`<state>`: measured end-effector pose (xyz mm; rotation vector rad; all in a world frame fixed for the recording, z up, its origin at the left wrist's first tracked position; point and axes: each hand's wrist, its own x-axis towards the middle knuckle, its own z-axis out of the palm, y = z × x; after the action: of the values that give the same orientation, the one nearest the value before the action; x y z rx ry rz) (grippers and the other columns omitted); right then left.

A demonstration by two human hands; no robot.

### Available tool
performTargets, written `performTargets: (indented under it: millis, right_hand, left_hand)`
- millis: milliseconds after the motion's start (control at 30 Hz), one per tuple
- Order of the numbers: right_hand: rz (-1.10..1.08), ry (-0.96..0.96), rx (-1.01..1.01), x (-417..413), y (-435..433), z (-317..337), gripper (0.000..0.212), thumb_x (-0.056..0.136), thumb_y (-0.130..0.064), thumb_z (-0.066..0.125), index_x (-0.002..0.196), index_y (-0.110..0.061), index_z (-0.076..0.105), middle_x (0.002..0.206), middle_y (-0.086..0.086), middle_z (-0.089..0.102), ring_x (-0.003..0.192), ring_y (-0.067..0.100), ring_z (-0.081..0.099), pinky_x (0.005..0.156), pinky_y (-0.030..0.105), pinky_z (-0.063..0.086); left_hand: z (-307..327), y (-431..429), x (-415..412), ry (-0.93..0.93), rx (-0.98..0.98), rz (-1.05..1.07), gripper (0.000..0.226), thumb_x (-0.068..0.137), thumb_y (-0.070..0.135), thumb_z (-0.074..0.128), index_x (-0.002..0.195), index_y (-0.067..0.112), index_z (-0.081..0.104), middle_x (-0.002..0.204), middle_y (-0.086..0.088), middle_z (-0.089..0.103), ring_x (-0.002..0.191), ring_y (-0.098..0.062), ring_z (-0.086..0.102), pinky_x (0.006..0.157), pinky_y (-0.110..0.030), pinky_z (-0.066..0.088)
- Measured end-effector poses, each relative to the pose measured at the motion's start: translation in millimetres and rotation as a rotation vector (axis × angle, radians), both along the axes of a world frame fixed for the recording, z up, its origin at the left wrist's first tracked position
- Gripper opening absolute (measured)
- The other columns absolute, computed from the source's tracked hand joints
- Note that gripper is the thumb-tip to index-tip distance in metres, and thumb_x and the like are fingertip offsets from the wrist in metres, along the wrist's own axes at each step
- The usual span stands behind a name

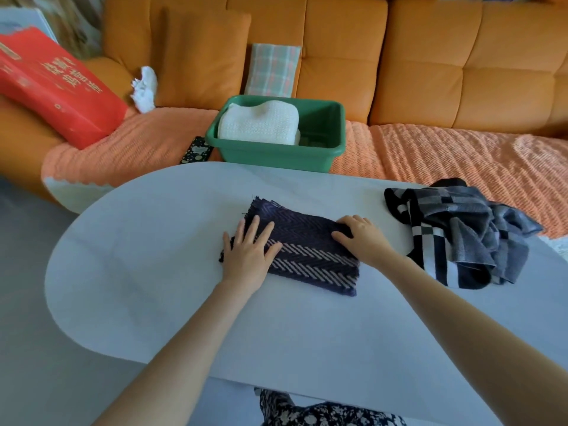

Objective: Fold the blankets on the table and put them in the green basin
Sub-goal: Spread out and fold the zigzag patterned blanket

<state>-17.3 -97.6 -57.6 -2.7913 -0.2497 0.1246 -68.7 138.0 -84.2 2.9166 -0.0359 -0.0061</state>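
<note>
A dark navy blanket (304,247) with pale zigzag stripes lies folded into a rectangle in the middle of the white oval table (153,272). My left hand (249,250) lies flat on its left end with the fingers spread. My right hand (359,238) rests on its right edge, fingers slightly bent against the cloth. A grey, black and white checked blanket (461,235) sits crumpled at the table's right side. Beyond the table's far edge, the green basin (325,139) stands on the sofa seat and holds a folded white blanket (258,124).
An orange sofa (430,72) with a coral throw runs behind the table. On it lie a red box (58,87), a white crumpled cloth (144,87), a plaid cushion (272,69) and a dark patterned case (196,149) beside the basin.
</note>
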Motion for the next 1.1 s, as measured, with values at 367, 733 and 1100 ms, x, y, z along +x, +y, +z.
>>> performTargets:
  millis: [367,733,1100]
  right_hand:
    - [-0.123,0.313,0.132,-57.8,22.7,26.8,0.08,0.082,-0.075,0.036,0.136,-0.017,0.041,0.133,0.006,0.05,0.12,0.027,0.048,0.097,0.039,0.04]
    - [-0.144,0.258,0.432,-84.1,43.3,23.5,0.039,0.098,-0.035,0.043,0.13,-0.013,0.035,0.125,0.013,0.056,0.107,0.029,0.056,0.081,0.033,0.043]
    - [-0.271,0.382,0.792,-70.9,54.5,40.4,0.031,0.099,-0.021,0.043,0.125,-0.008,0.053,0.117,0.01,0.062,0.103,0.026,0.062,0.09,0.041,0.052]
  left_hand:
    - [26.6,-25.7,-66.4,0.104,-0.895,0.357,0.079,0.087,0.025,0.063,0.149,0.013,0.015,0.145,-0.017,0.032,0.132,-0.028,0.035,0.104,-0.031,0.029]
    - [26.0,-45.7,-69.5,-0.124,-1.058,0.415,0.078,0.084,0.006,0.064,0.147,0.016,0.02,0.138,-0.009,0.04,0.125,-0.022,0.043,0.094,-0.018,0.031]
    - [36.9,-30.6,-34.0,-0.007,-1.276,0.556,0.055,0.08,0.009,0.069,0.131,0.013,0.047,0.12,-0.008,0.06,0.104,-0.026,0.059,0.091,-0.043,0.049]
